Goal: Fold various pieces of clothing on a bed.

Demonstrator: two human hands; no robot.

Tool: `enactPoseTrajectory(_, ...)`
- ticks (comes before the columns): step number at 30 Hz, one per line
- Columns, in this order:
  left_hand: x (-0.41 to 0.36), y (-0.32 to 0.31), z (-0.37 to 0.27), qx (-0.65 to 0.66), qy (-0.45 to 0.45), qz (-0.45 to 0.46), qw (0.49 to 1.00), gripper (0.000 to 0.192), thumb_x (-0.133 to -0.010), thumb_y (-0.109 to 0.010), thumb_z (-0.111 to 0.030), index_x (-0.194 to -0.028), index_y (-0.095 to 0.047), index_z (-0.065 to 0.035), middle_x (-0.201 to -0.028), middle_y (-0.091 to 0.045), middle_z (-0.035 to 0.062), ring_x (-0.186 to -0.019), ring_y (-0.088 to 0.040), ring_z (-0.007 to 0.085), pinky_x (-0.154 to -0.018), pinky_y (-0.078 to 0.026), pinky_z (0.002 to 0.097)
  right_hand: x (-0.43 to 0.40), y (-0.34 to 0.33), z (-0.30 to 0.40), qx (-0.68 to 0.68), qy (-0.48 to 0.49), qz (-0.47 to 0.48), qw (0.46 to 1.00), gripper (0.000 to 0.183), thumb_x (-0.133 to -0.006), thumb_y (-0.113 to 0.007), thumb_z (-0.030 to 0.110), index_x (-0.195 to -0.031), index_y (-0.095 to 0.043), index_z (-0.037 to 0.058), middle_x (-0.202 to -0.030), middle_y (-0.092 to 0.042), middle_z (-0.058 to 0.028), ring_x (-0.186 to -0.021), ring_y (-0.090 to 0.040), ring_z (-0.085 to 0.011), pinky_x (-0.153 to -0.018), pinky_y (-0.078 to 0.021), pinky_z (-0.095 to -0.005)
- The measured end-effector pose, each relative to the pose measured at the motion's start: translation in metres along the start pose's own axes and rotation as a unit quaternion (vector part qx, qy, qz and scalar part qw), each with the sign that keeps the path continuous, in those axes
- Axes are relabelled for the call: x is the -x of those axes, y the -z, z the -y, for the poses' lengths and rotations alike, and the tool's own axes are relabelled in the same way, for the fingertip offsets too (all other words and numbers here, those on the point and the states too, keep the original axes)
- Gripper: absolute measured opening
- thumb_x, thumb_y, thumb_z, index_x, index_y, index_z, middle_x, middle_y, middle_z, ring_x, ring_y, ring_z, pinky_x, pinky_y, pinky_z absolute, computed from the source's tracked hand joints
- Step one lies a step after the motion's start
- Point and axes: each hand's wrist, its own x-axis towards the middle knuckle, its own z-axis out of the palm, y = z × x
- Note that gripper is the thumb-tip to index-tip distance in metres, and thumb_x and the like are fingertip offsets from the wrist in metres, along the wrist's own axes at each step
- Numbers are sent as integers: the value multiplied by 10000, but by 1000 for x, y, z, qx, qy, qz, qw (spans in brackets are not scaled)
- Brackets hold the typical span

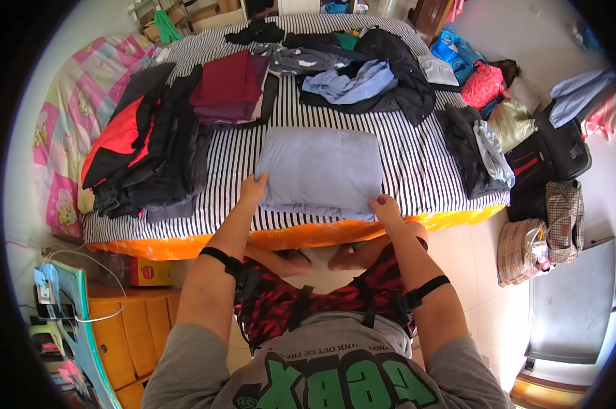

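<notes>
A thick, folded light-blue cloth (321,168) lies near the front edge of the bed, which has a black-and-white striped sheet (231,163). My left hand (254,188) rests at the cloth's left side, its thumb against the edge. At the cloth's front right corner is my right hand (384,207), thumb and fingers pinched on the fabric. Beyond the cloth, a crumpled light-blue garment (351,84) lies on a black jacket (413,76). Folded maroon cloth (223,79) tops a stack to the left.
Dark folded clothes with a red-and-black garment (116,138) are piled at left. Dark trousers (461,148) lie at the bed's right edge. Bags, including a checked bag (565,222), stand on the floor at right. A wooden cabinet (129,327) is at lower left.
</notes>
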Motion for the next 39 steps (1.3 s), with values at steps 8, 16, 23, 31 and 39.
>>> enactPoseTrajectory(8,-9,11,16,79,48,17,996,825,-866,-682,-470,-1391,-389,94,-1313,-536,231,-1142,-562,290,-929,-462,376,16,12,27,-89,-139,87,982,514,-779,-758,396,-1008,-615,-41,-694,-564,-75,-574,-546,-165,-440,-421,-287)
enactPoseTrajectory(16,6,40,36,204,63,232,949,605,-811,-783,-387,-1176,-545,32,-1062,-610,98,-821,-584,171,-749,-494,331,24,22,37,-288,-94,79,950,438,-849,-727,267,-1201,-557,68,-1029,-592,-45,-897,-545,-133,-654,-456,-280)
enactPoseTrajectory(23,32,41,7,-6,130,370,920,526,-801,-787,-403,-1016,-597,38,-780,-618,74,-731,-631,161,-627,-512,274,12,32,23,-129,-36,-81,988,391,-822,-725,199,-1132,-548,40,-1070,-599,-69,-1014,-570,-215,-815,-484,-363)
enactPoseTrajectory(31,33,29,-18,36,31,225,973,686,-817,-700,-541,-1184,-591,27,-1011,-657,100,-897,-633,197,-762,-511,337,25,8,88,120,387,-178,897,547,-757,-732,256,-1237,-536,83,-1344,-494,-215,-1221,-484,-407,-1009,-378,-540)
enactPoseTrajectory(39,36,-18,-18,273,46,204,939,606,-878,-706,-338,-1307,-511,44,-1226,-619,172,-1118,-613,279,-937,-508,411,53,-58,147,340,324,68,880,742,-870,-565,562,-1506,-333,259,-1595,-127,-220,-1471,-108,-422,-1138,-105,-628)
